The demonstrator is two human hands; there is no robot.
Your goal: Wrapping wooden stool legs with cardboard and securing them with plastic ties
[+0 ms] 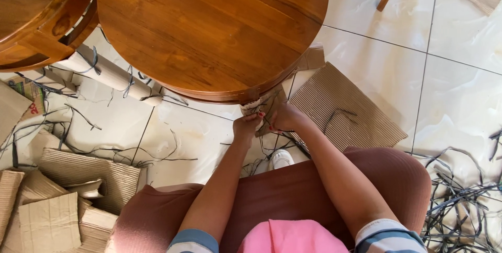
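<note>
Under round table [209,38], both hands [248,126] [285,117] on upright wrapped leg [256,104]

Two round wooden tabletops: one large in the middle [209,28], one partly in view at left [36,12]. Two hands, left [248,125] and right [285,117]. One white shoe [281,158]. One flat corrugated cardboard sheet [345,109] at right. One cardboard tube [112,77]. Strap offcuts too many to count.
</note>
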